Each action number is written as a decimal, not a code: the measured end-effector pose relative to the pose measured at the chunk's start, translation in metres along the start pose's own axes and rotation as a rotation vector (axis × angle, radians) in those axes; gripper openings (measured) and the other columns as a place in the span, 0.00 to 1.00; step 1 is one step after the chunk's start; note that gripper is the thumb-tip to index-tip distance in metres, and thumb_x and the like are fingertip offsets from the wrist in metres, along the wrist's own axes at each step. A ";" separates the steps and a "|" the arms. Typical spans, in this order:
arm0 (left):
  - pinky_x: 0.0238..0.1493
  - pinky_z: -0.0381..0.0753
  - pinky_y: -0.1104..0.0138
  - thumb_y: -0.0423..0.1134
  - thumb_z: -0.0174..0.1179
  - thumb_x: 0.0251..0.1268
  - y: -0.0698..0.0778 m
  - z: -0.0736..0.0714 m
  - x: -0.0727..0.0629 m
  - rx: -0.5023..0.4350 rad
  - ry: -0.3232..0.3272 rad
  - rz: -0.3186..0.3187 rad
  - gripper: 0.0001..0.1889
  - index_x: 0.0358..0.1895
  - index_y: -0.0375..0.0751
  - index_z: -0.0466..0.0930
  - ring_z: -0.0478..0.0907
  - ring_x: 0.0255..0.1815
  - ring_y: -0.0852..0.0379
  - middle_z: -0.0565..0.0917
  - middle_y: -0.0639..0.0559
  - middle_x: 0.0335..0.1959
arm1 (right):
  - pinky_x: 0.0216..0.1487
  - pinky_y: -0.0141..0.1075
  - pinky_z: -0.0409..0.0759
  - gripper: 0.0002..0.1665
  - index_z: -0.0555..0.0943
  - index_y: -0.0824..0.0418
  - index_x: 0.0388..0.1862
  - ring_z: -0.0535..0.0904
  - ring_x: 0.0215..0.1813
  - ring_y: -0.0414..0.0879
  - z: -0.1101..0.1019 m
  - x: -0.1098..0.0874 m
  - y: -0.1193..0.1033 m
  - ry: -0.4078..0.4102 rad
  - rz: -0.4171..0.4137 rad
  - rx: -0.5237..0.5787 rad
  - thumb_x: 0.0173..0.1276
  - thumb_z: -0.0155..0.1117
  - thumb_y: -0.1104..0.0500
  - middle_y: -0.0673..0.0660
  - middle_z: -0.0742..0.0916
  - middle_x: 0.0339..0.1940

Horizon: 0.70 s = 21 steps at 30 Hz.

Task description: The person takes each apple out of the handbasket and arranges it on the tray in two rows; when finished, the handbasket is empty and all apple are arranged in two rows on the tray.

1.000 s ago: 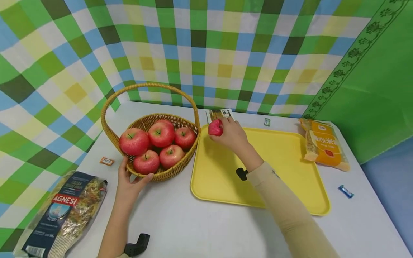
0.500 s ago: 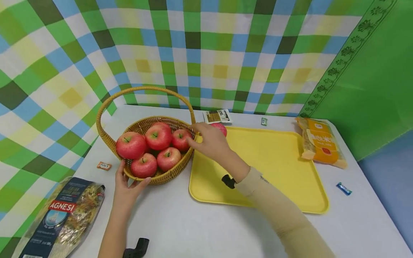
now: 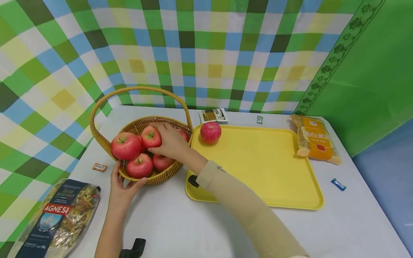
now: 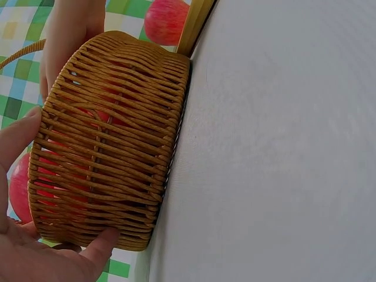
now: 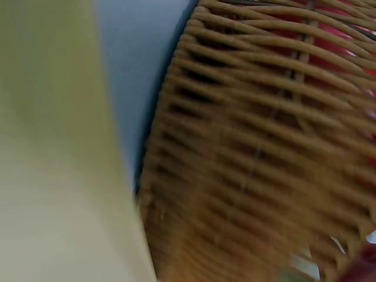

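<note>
A wicker basket with a tall arched handle stands on the left of the white table, holding several red apples. My left hand grips its near left rim, thumb and fingers spread along the woven side in the left wrist view. My right hand reaches over the right rim, fingers and thumb curled about a red apple at the back middle. That hand partly covers the apples at the right. A darker red apple sits in the far left corner of the yellow tray.
A bag of pasta lies at the front left, near an orange wrapped sweet. Behind the tray are a small printed packet and a green sweet. A yellow food bag overlaps its right edge; a blue sweet lies beyond.
My right hand has set the darker apple down on the tray, let go, and moved left into the basket onto another apple. The left hand stays on the rim.
</note>
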<state>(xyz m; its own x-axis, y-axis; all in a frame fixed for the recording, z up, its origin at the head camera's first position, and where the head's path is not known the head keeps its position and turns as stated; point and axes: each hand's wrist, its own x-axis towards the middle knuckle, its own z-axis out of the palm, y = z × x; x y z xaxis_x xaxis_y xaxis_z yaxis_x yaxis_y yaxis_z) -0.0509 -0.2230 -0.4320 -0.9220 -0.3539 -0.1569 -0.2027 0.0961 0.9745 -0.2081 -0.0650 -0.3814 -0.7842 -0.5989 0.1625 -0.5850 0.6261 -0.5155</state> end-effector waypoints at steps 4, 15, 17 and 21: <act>0.70 0.58 0.52 0.35 0.67 0.61 0.002 0.001 -0.001 -0.010 0.007 0.000 0.54 0.78 0.56 0.33 0.41 0.77 0.53 0.38 0.55 0.78 | 0.57 0.39 0.76 0.50 0.62 0.47 0.72 0.70 0.61 0.44 -0.025 -0.023 0.007 0.075 -0.005 0.068 0.54 0.71 0.37 0.51 0.71 0.65; 0.70 0.59 0.54 0.36 0.66 0.61 0.004 0.002 -0.002 -0.001 0.008 -0.002 0.54 0.78 0.57 0.32 0.41 0.77 0.54 0.38 0.55 0.78 | 0.49 0.49 0.81 0.49 0.63 0.61 0.69 0.72 0.55 0.52 -0.111 -0.106 0.131 0.304 0.312 0.176 0.54 0.76 0.48 0.59 0.73 0.60; 0.69 0.59 0.54 0.37 0.66 0.61 0.004 0.001 -0.002 0.003 0.010 -0.015 0.54 0.78 0.58 0.31 0.41 0.77 0.54 0.38 0.56 0.78 | 0.49 0.51 0.81 0.49 0.62 0.64 0.68 0.73 0.54 0.55 -0.113 -0.111 0.152 0.248 0.390 0.174 0.55 0.75 0.48 0.62 0.73 0.59; 0.70 0.59 0.54 0.35 0.66 0.61 0.003 0.001 -0.003 -0.010 0.011 -0.017 0.54 0.78 0.58 0.32 0.41 0.77 0.54 0.39 0.55 0.78 | 0.53 0.52 0.78 0.49 0.61 0.68 0.67 0.73 0.54 0.60 -0.108 -0.116 0.180 0.166 0.479 0.164 0.56 0.74 0.47 0.67 0.74 0.58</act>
<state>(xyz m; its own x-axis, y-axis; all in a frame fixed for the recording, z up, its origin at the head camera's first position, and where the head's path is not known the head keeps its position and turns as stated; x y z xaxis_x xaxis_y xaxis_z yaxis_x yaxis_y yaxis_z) -0.0494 -0.2208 -0.4287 -0.9148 -0.3656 -0.1720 -0.2153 0.0809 0.9732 -0.2446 0.1705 -0.4023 -0.9854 -0.1701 0.0009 -0.1242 0.7161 -0.6869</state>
